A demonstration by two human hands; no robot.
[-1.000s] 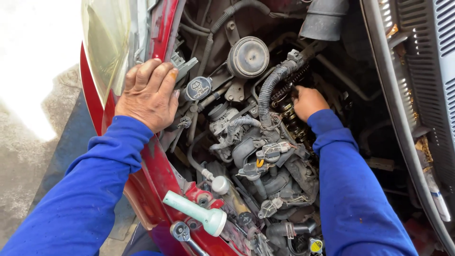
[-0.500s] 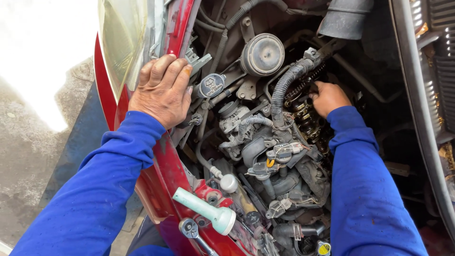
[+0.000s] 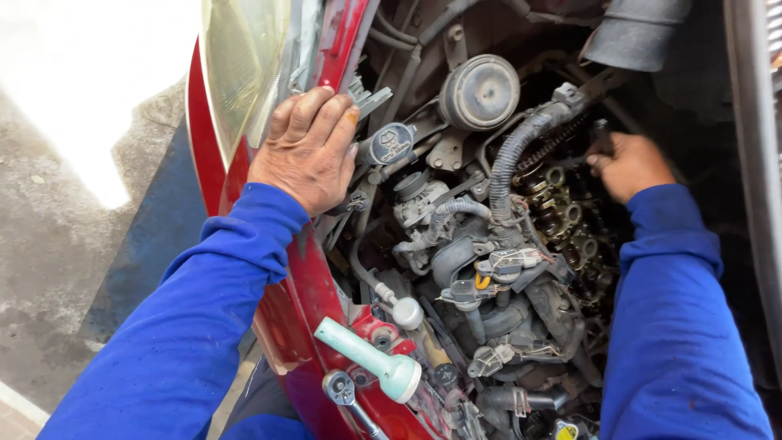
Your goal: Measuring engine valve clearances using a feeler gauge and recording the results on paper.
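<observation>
L hand [image 3: 309, 151] on fender [image 3: 314, 277]; R hand [image 3: 631, 167] in engine [image 3: 521, 244]

Two bare hands in bright blue long sleeves

The left hand [image 3: 308, 151] and right hand [image 3: 631, 165] wear no gloves and look grimy, with dark smudges on fingers and knuckles. Both sleeves are plain royal-blue cloth, creased at the wrists, with small dark specks along the forearms.

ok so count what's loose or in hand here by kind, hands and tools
hands: 2 — left hand flat on the red fender, right hand down in the engine bay
pale green tool handle: 1
ratchet wrench: 1
total: 4
</observation>
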